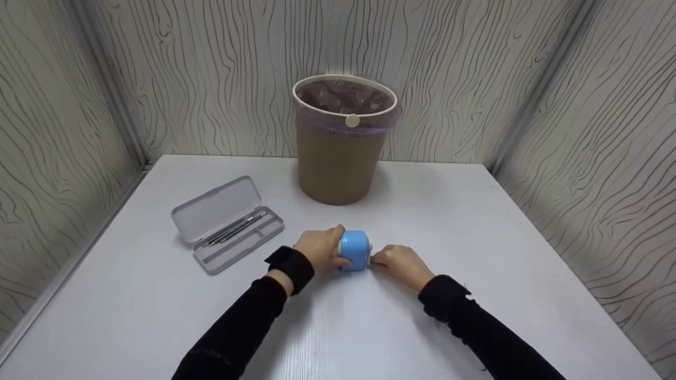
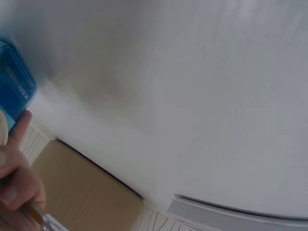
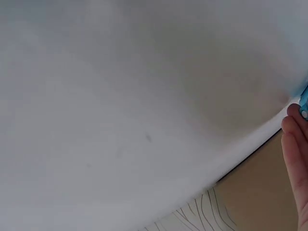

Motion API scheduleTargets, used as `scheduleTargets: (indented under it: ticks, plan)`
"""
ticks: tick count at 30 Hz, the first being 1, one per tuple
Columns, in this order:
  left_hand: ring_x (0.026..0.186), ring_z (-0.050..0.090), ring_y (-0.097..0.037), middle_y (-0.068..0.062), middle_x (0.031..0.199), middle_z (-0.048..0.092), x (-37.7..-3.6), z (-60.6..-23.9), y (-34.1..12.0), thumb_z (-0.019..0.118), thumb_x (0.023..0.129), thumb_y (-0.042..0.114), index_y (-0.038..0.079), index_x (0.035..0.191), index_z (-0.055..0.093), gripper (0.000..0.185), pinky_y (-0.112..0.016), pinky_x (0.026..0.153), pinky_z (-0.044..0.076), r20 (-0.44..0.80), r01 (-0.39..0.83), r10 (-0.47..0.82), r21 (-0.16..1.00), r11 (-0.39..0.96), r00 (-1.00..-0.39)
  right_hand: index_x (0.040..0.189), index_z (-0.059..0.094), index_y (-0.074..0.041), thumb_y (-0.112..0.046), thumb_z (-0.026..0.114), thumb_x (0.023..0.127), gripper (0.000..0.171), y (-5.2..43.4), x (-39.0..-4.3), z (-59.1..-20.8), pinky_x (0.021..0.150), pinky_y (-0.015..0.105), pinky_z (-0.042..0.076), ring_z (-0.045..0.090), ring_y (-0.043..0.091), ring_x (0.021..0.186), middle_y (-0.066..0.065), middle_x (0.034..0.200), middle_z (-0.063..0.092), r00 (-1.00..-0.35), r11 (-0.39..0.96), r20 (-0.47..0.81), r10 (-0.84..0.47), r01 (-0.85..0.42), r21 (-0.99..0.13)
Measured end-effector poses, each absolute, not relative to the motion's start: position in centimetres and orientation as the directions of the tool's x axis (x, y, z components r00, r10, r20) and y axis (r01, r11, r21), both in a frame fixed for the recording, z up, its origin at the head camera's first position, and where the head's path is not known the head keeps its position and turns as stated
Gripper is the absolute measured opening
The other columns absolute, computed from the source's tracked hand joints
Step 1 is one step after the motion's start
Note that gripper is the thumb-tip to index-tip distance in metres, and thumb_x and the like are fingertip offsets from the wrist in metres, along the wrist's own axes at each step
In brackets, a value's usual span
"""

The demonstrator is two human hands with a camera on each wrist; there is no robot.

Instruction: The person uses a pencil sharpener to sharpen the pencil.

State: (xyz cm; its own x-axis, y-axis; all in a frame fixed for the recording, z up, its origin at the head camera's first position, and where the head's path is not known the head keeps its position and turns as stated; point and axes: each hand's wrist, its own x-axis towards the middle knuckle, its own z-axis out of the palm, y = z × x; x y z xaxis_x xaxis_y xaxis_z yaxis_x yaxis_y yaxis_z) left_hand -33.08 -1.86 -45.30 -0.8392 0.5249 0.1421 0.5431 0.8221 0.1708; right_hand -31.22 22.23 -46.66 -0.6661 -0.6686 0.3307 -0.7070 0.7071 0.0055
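A blue crank pencil sharpener is on the table in front of the person. The left hand grips it from the left, thumb and fingers around its body. On its right side the right hand pinches at the small crank, which the fingers partly cover. At the left edge of the left wrist view, the sharpener's translucent blue side shows beside a fingertip. A thin rod with a golden band and silvery end pokes out below the left hand's curled fingers.
An open grey pencil case with several dark striped pencils lies left of the hands. Behind the sharpener stands a brown bin with a plastic liner. Wood-patterned panels enclose the white table at the back and sides.
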Motion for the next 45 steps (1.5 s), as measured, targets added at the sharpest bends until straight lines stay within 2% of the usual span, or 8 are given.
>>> scheduleTargets:
  ticks: [7, 12, 23, 35, 45]
  plan:
    - [0.101, 0.075, -0.024, -0.008, 0.119, 0.074, -33.1, -45.1, -1.7, 0.074, 0.089, 0.054, 0.010, 0.134, 0.051, 0.067, -0.039, 0.086, 0.061, 0.110, 0.521, 0.509, 0.180, 0.834, -0.853, 0.095, 0.081, -0.005, -0.003, 0.077, 0.087, 0.010, 22.5, -29.7, -45.8, 0.072, 0.029, 0.062, 0.076, 0.017, 0.081, 0.004, 0.088, 0.081, -0.614, 0.665, 0.354, -0.705, -0.747, 0.029]
    - [0.101, 0.076, -0.024, -0.009, 0.121, 0.075, -33.1, -45.1, -1.6, 0.073, 0.089, 0.057, 0.009, 0.137, 0.050, 0.072, -0.038, 0.086, 0.062, 0.114, 0.527, 0.515, 0.143, 0.838, -0.849, 0.093, 0.080, -0.006, -0.004, 0.080, 0.085, 0.009, 22.9, -29.0, -45.3, 0.071, 0.028, 0.062, 0.075, 0.015, 0.079, 0.003, 0.085, 0.080, -0.569, 0.642, 0.394, -0.721, -0.763, 0.072]
    - [0.099, 0.076, -0.024, -0.009, 0.118, 0.075, -33.0, -44.8, -1.7, 0.074, 0.088, 0.058, 0.010, 0.133, 0.050, 0.070, -0.038, 0.084, 0.062, 0.124, 0.545, 0.532, 0.139, 0.827, -0.838, 0.095, 0.079, -0.007, -0.004, 0.081, 0.084, 0.012, 23.3, -28.9, -43.6, 0.070, 0.026, 0.061, 0.074, 0.014, 0.078, 0.002, 0.085, 0.080, -0.527, 0.625, 0.441, -0.726, -0.774, 0.105]
    - [0.103, 0.076, -0.025, -0.011, 0.125, 0.074, -32.9, -44.7, -1.7, 0.072, 0.090, 0.058, 0.008, 0.142, 0.047, 0.076, -0.038, 0.089, 0.061, 0.100, 0.540, 0.531, 0.133, 0.831, -0.842, 0.098, 0.080, -0.006, -0.008, 0.081, 0.085, 0.013, 23.2, -29.3, -42.6, 0.071, 0.028, 0.062, 0.075, 0.015, 0.080, 0.003, 0.087, 0.080, -0.527, 0.646, 0.467, -0.710, -0.752, 0.132]
    - [0.099, 0.076, -0.024, -0.010, 0.121, 0.075, -33.0, -44.8, -1.7, 0.072, 0.089, 0.058, 0.009, 0.139, 0.048, 0.074, -0.038, 0.086, 0.061, 0.115, 0.551, 0.539, 0.136, 0.824, -0.835, 0.100, 0.078, -0.005, -0.007, 0.079, 0.087, 0.014, 23.2, -29.8, -42.0, 0.072, 0.029, 0.062, 0.075, 0.017, 0.082, 0.004, 0.090, 0.080, -0.539, 0.659, 0.466, -0.701, -0.739, 0.136]
